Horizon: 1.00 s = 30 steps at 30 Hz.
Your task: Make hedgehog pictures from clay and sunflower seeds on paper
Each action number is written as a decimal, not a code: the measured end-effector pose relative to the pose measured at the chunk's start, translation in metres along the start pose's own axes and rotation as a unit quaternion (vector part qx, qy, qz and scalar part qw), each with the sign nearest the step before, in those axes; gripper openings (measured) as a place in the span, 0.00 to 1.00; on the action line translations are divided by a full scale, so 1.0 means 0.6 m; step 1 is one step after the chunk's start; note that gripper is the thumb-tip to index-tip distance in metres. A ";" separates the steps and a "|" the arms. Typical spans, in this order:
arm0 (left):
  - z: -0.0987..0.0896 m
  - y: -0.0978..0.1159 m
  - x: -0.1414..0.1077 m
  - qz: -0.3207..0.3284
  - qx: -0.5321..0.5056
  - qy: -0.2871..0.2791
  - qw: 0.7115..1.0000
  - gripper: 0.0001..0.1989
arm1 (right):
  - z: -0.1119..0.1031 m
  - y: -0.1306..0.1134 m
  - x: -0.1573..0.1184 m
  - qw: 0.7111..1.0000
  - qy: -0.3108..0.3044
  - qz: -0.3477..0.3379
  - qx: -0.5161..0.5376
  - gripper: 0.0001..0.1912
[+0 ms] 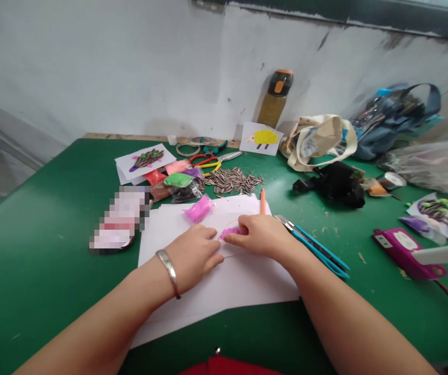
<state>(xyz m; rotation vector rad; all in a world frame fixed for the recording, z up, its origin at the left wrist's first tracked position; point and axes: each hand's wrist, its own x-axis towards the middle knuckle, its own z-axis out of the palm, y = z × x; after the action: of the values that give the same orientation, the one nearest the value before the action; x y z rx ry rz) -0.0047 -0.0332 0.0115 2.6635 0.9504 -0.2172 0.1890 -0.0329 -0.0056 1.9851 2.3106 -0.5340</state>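
While the right hand (259, 237) presses its closed-together fingers (237, 228) onto a small lump of bright pink modelling clay (229, 233) at the centre of the frame, over a thin drawn curve on a stack of white paper sheets (224, 284), the left hand (195, 258) rests just beside it, fingers curled and pinching nothing. A clear bag of the same pink clay (198, 208) lies just above them on the paper, and a teal-handled craft knife (318, 250) sits to the right on the green tabletop (48, 260).
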 end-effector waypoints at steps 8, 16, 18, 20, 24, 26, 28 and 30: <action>0.002 0.000 0.001 0.012 0.007 0.027 1.000 0.12 | 0.004 -0.009 -0.001 0.999 0.027 -0.012 -0.040 0.24; 0.004 -0.001 -0.001 0.015 -0.012 0.040 0.999 0.12 | -0.001 -0.002 0.000 1.000 -0.005 -0.010 0.000 0.26; 0.003 0.000 0.000 0.012 -0.005 0.031 0.999 0.12 | 0.002 -0.004 0.000 1.000 0.014 -0.012 -0.020 0.24; 0.002 0.002 0.000 0.010 0.002 0.023 1.000 0.12 | 0.004 -0.003 0.001 0.999 0.022 -0.011 -0.026 0.23; 0.001 0.004 0.000 0.003 0.008 0.014 1.000 0.12 | 0.003 0.005 0.004 1.000 -0.006 0.004 0.022 0.25; 0.001 0.004 0.000 0.000 0.008 0.011 1.000 0.12 | 0.003 0.007 0.005 0.999 -0.013 0.017 0.034 0.23; 0.001 0.004 0.000 0.003 0.008 0.016 1.000 0.12 | 0.004 0.007 0.005 1.000 -0.001 0.019 0.023 0.19; 0.002 0.003 0.000 0.007 0.011 0.026 1.000 0.12 | 0.006 0.006 0.006 1.000 0.008 0.019 0.013 0.16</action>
<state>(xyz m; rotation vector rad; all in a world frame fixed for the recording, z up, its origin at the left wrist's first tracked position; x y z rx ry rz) -0.0035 -0.0351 0.0111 2.7068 0.9510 -0.1564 0.1914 -0.0302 -0.0107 2.0476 2.2822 -0.5492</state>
